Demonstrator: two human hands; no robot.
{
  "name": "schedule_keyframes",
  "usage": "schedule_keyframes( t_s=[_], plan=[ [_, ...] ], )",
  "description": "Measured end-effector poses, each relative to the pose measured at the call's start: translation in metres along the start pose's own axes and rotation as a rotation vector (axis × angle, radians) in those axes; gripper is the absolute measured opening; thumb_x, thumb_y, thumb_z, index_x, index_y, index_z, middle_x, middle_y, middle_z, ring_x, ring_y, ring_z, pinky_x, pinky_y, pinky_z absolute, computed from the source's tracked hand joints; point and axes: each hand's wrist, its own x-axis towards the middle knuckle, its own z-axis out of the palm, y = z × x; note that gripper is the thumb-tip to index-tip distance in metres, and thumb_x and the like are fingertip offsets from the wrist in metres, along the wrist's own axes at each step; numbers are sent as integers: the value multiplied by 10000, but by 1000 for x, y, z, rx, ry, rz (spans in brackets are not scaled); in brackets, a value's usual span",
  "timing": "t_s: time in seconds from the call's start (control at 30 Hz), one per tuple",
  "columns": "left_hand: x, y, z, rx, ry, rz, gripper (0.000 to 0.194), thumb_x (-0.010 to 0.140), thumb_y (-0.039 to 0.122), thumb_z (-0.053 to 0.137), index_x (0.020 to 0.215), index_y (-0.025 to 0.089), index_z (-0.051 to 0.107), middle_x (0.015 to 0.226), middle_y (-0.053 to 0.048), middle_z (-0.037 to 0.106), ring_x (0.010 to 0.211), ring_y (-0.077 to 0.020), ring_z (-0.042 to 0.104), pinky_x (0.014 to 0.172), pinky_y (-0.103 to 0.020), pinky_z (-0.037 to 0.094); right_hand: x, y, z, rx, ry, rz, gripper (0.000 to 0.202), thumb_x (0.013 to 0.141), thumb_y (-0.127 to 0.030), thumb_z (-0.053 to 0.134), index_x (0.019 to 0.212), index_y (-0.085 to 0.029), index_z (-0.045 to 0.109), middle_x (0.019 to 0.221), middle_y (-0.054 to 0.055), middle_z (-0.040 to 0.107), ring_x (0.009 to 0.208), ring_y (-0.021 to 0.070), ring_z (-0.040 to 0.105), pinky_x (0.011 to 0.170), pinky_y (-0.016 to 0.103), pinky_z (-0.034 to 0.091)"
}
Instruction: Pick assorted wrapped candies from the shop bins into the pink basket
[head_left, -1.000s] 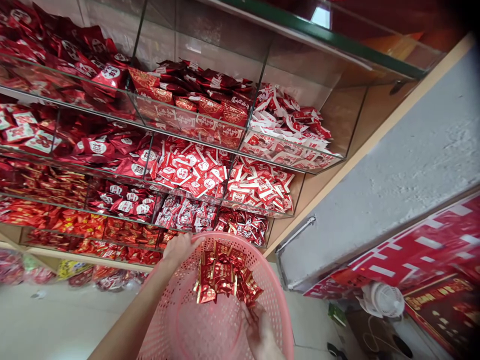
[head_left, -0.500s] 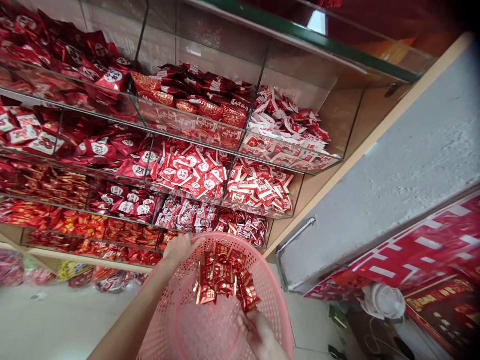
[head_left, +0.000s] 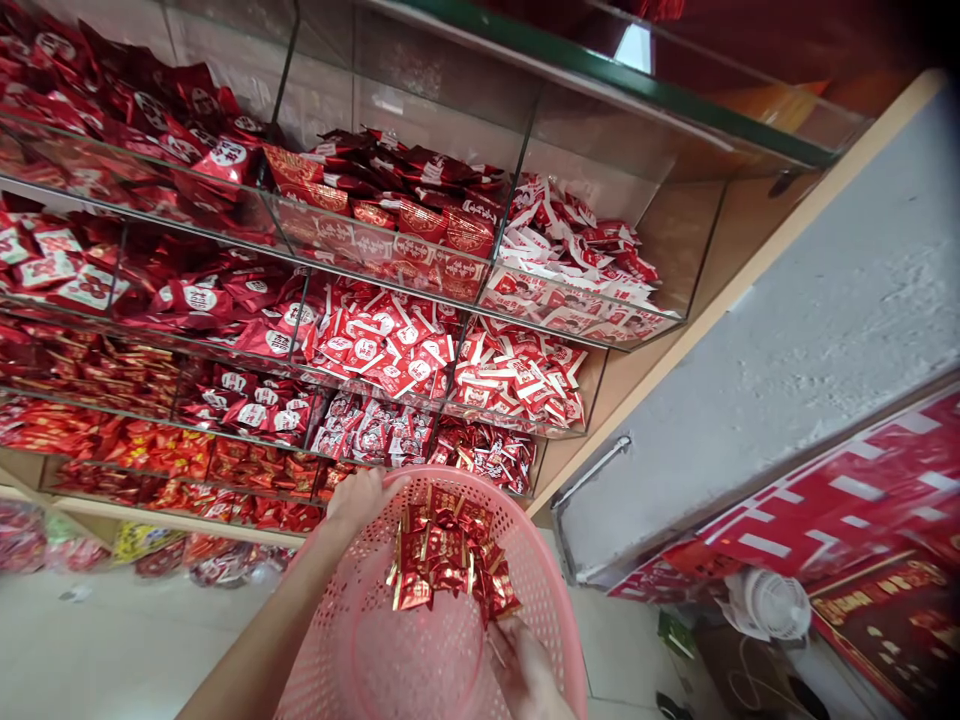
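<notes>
A pink perforated plastic basket [head_left: 551, 590] is in front of me at the lower middle. My left hand [head_left: 364, 500] grips its far rim, fingers wrapped over the edge. Inside lies a cluster of shiny red-and-gold wrapped packets [head_left: 442, 548], resting against the far side. My right hand [head_left: 521, 655] is down in the basket at their lower right. Its fingers are curled and close on the lowest packet [head_left: 499, 598] at the edge of the cluster; the fingertips are partly hidden. Part of the basket's bottom shows below the packets.
Glass-fronted shelf bins [head_left: 390, 255] full of red packets rise ahead and left. A grey wall [head_left: 787, 350] stands to the right, with a white fan [head_left: 769, 603] near the floor. Bagged goods [head_left: 225, 562] lie under the shelf on the tiled floor [head_left: 135, 640].
My right hand has shifted slightly to the right beside the packets. My left hand, the basket and the packets look the same.
</notes>
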Motion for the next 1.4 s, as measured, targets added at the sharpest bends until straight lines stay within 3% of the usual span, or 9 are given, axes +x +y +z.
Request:
schedule_keyframes(
  t_s=[0.2, 0.3, 0.43, 0.53, 0.67, 0.73, 0.83, 1.1, 1.4],
  plan=[
    [1, -1, 2, -37, -10, -21, 657, 765, 627, 215, 947, 125, 598, 880, -167, 630, 878, -277, 587, 747, -348, 421, -8, 3, -4, -26, 21, 139, 131, 507, -218, 587, 580, -197, 481, 683, 9, 622, 726, 160, 601, 623, 251, 457],
    [1, -2, 4, -53, 9, -23, 664, 768, 628, 207, 952, 125, 599, 879, -167, 631, 888, -267, 584, 765, -339, 412, -20, 15, -6, -115, 79, 69, 178, 551, -245, 588, 705, -218, 502, 744, 2, 623, 766, 169, 598, 606, 256, 451],
    [2, -3, 7, -71, 17, -13, 655, 764, 629, 223, 955, 128, 599, 883, -164, 631, 887, -260, 583, 775, -336, 407, -33, 0, 16, -351, 32, -430, 330, 621, -326, 599, 929, -246, 512, 845, -7, 601, 773, 163, 566, 614, 256, 433],
    [3, -4, 11, -77, 38, 0, 658, 761, 634, 211, 934, 132, 601, 870, -157, 631, 868, -267, 586, 769, -349, 409, -21, -49, 59, -688, -199, -844, 203, 756, -348, 484, 890, -204, 536, 842, 21, 591, 801, 157, 530, 706, 263, 409],
    [3, -5, 15, -76, 55, 1, 668, 766, 632, 186, 913, 129, 599, 855, -158, 628, 856, -268, 588, 757, -352, 414, 30, -114, 122, -1277, -176, -1224, 192, 824, -227, 353, 847, -189, 540, 861, 45, 579, 834, 155, 501, 751, 266, 367],
    [2, -5, 15, -79, 58, -6, 663, 769, 628, 186, 915, 129, 598, 853, -155, 629, 855, -266, 589, 754, -348, 415, 58, -131, 147, -1708, -97, -1237, 196, 809, -185, 371, 905, -189, 542, 948, 62, 571, 900, 162, 483, 786, 269, 340],
    [0, -3, 10, -90, 43, -20, 651, 773, 620, 204, 917, 125, 602, 862, -152, 630, 864, -266, 588, 755, -337, 416, 90, -139, 171, -1902, -85, -1203, 203, 766, -178, 454, 937, -181, 563, 1023, 89, 561, 971, 192, 462, 823, 302, 306],
    [-4, 0, -2, -90, -5, -33, 633, 783, 602, 233, 964, 116, 595, 918, -176, 619, 922, -276, 569, 785, -348, 403, 123, -134, 193, -2133, -102, -1122, 195, 715, -109, 496, 830, -160, 646, 997, 138, 600, 1050, 249, 428, 907, 391, 181],
    [-1, -2, 3, -37, 44, 2, 659, 788, 608, 176, 951, 119, 586, 878, -176, 626, 860, -270, 591, 738, -351, 418, 109, -133, 190, -2088, -76, -1231, 317, 754, -44, 360, 920, -123, 618, 948, 159, 601, 1010, 247, 444, 921, 398, 169]
  ],
)
